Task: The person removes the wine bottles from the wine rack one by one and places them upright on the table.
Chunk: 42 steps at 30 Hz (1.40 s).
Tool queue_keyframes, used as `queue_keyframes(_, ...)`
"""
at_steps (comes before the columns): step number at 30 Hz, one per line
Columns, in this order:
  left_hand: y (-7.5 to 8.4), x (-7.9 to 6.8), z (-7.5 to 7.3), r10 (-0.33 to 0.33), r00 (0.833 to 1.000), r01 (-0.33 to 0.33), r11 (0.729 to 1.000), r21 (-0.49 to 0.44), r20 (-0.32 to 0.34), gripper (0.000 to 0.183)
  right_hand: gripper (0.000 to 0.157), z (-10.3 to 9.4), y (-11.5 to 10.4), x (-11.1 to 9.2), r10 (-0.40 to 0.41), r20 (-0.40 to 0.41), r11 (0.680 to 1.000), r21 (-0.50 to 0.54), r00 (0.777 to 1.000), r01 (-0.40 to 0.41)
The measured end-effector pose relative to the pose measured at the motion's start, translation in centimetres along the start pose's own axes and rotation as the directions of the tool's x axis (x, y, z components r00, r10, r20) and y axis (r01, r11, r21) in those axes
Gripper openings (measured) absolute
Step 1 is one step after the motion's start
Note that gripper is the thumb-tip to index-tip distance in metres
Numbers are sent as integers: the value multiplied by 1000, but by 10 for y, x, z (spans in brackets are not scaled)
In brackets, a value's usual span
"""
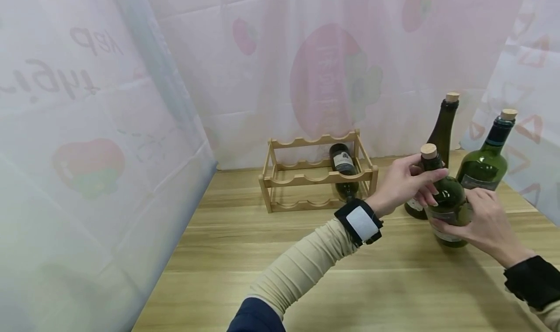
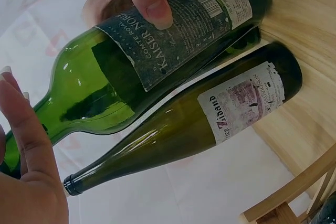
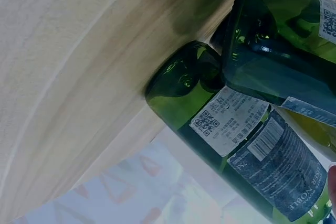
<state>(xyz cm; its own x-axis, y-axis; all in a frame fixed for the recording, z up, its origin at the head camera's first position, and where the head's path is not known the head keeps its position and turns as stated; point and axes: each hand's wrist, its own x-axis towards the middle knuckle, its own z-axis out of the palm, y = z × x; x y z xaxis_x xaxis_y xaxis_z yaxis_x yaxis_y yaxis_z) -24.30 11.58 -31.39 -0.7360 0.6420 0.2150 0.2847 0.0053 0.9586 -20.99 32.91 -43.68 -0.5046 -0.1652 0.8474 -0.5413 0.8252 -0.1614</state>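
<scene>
A green wine bottle (image 1: 447, 192) with a cork is between both hands, leaning slightly. My left hand (image 1: 408, 182) has its thumb and fingers around the neck. Lower down, my right hand (image 1: 487, 222) grips the bottle's body; its thumb lies across the dark label (image 2: 181, 35) in the left wrist view. Whether the base touches the table cannot be told. Just behind stand two more corked bottles: a slim dark one (image 1: 442, 130) and a broad green one (image 1: 483, 166). The right wrist view shows the held bottle's base (image 3: 252, 40) close up.
A wooden wine rack (image 1: 321, 178) stands left of the hands, near the back of the wooden table (image 1: 245, 244). One dark bottle (image 1: 343, 162) lies in its right-hand slot, neck toward the front. Printed curtains (image 1: 262, 89) hang behind and at both sides.
</scene>
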Motion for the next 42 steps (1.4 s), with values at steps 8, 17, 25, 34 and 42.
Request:
queue_keyframes(8, 0, 4, 3, -1, 1000, 0, 1000, 19, 15, 22, 97, 0, 2, -3, 10, -12, 1000, -2, 1000, -10)
queue_keyframes(17, 0, 7, 6, -15, 999, 14, 1000, 15, 29, 21, 101, -4, 3, -5, 48, 21, 999, -6, 999, -48)
queue_keyframes(25, 0, 12, 11, -25, 998, 24, 999, 22, 49, 22, 98, -7, 4, -9, 72, 20, 997, -16, 997, -71)
queue_keyframes(34, 3, 14, 16, -57, 997, 55, 997, 57, 43, 22, 101, -7, 4, -10, 77, -2, 997, -26, 997, -77)
queue_keyframes(42, 6, 19, 21, -79, 996, 75, 993, 96, 44, 21, 102, -8, 8, -13, 81, 4, 996, -22, 997, -81)
